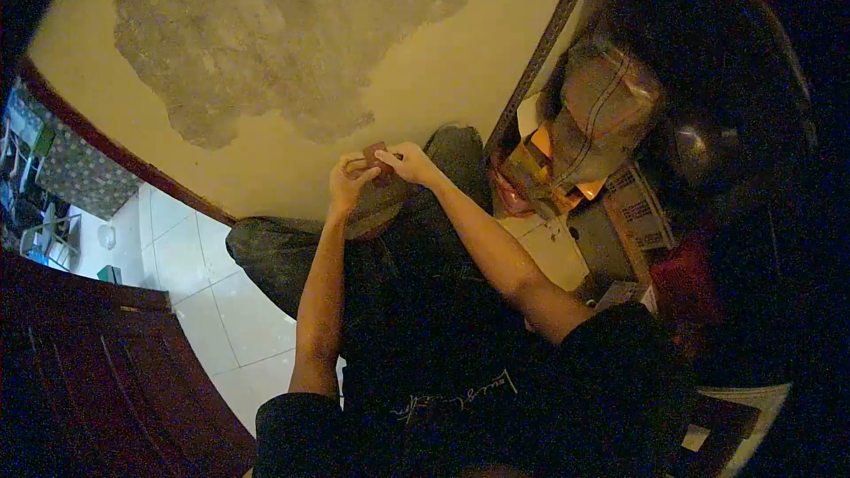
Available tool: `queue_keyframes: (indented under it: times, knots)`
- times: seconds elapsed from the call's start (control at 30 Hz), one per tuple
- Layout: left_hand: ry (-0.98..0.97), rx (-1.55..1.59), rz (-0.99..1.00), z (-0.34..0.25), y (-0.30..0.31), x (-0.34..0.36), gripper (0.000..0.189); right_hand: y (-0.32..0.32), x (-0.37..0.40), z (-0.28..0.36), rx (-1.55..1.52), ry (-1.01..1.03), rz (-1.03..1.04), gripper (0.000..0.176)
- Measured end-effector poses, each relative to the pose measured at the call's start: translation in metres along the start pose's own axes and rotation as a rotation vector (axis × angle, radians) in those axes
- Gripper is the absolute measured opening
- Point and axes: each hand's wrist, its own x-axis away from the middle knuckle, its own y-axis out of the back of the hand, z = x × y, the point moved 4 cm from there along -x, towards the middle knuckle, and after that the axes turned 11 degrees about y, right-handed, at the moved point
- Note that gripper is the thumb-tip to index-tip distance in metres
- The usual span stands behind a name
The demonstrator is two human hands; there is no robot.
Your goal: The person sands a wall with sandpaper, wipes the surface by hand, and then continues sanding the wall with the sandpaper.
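Note:
A small, flat reddish-brown piece (374,150), which looks like a folded bit of sandpaper, is held up between my two hands in front of the wall. My left hand (348,184) pinches its left side, fingers bent. From the right, my right hand (411,165) grips it with thumb and fingers closed. The piece's lower part is partly covered by my fingers. Just beyond the hands rises a yellowish wall (443,62) with a large rough grey patch (292,26) where the paint is gone. My knees are bent on both sides below the hands.
To the right, a bulging sack (611,97) stands among cardboard, papers and a red item (686,279). A perforated metal upright (542,53) runs along the wall's right edge. On the left are a dark red door (106,363) and a white tiled floor (221,310).

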Motion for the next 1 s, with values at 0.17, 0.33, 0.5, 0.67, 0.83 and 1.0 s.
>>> queue_keyframes:
  times: [0.17,0.33,0.5,0.67,0.83,1.0]
  knots:
    - [-0.079,0.054,0.070,0.017,-0.004,-0.004,0.029,0.007,0.003,-0.005,-0.104,-0.031,-0.162,0.039]
    - [-0.062,-0.135,0.056,0.008,-0.004,0.000,0.020,-0.002,0.006,-0.009,-0.311,-0.028,-0.190,0.035]
    - [-0.155,-0.167,0.060,0.025,0.009,-0.011,0.021,0.000,0.007,-0.007,-0.642,-0.168,-0.105,0.036]
    - [-0.075,0.010,0.168,0.018,0.014,-0.007,0.024,-0.012,0.004,-0.013,-0.653,-0.065,-0.016,0.027]
    - [-0.157,-0.189,0.085,0.009,0.023,-0.007,0.028,-0.006,0.008,0.008,-0.341,0.021,-0.056,0.032]
    - [-0.101,-0.068,0.040,0.056,0.025,-0.020,0.029,-0.016,0.011,0.007,-0.487,-0.072,-0.121,0.033]
